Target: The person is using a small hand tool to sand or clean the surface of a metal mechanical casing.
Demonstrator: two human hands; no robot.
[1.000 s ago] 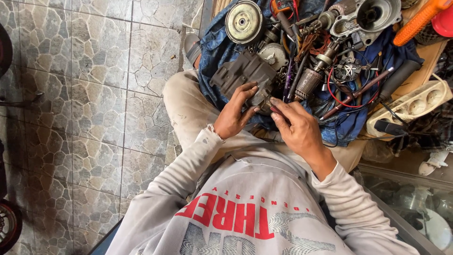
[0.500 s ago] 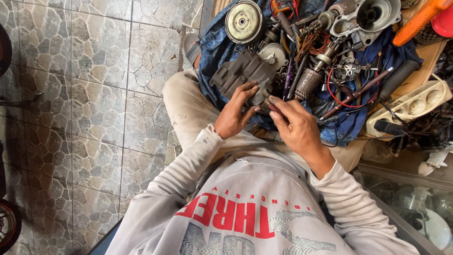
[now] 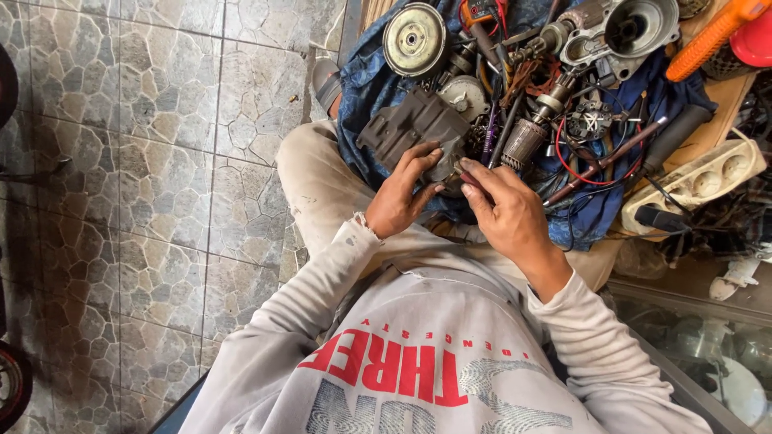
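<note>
Head view, looking straight down at a seated person in a pale grey long-sleeved shirt. Landmark: the dark grey plastic tool housing lying on a blue cloth spread over the lap.

Left hand: just below the housing, fingers curled around its lower edge, gripping it.
Right hand: to the right of the left hand, fingertips pinched on a small dark part at the housing's lower right corner. What the part is, cannot tell.

Around the housing, all on the cloth:
- round metal flywheel disc, directly above it.
- motor armature with copper-coloured winding, to its right.
- cast grey metal gear casing, far upper right.
- red wires, right of the armature.

Right of the cloth, well apart from the housing: a cream power strip on a wooden board; an orange tool handle at the top right corner.

Surface and room: floor to the left of the housing is glazed tile with a grey-brown stone pattern. A glass panel shows at lower right.
</note>
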